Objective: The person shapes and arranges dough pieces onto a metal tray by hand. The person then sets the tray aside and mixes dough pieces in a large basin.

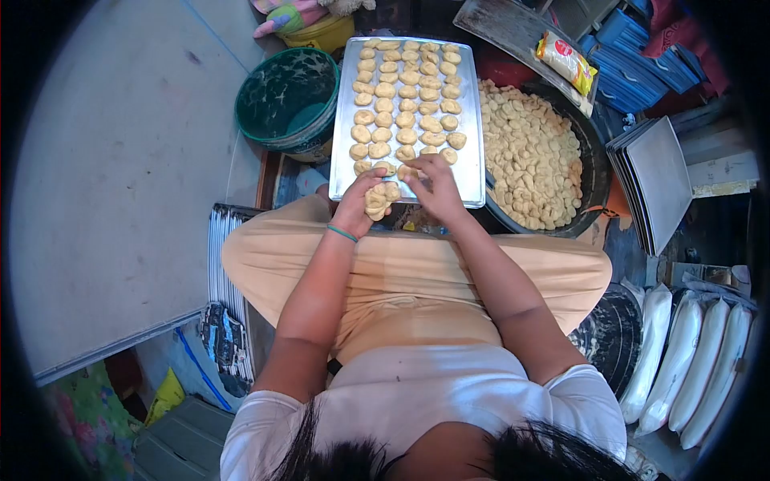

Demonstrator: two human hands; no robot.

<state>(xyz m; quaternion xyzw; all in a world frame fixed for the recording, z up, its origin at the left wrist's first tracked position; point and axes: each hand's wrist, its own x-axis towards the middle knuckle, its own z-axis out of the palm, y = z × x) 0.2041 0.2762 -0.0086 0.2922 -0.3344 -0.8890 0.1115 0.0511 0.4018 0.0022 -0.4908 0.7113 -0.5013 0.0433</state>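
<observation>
My left hand [353,207] is closed around a small clump of pale dough pieces [380,200], held over the near left corner of a metal baking tray [343,120]. Rows of flattened round dough pieces [407,120] cover most of that tray. At its near edge, the fingertips of my right hand [439,191] pinch one dough piece [406,171] resting on the metal. To the right of the tray, a dark round tub [595,148] holds a large heap of similar dough pieces [529,152].
Left of the tray stands a green bucket [293,92]. A yellow packet [566,61] lies on a dark board [505,32] behind the tub. Stacked trays [662,184] lean at the right, above several long plastic-wrapped packs [682,361]. A pale board [120,176] fills the left side.
</observation>
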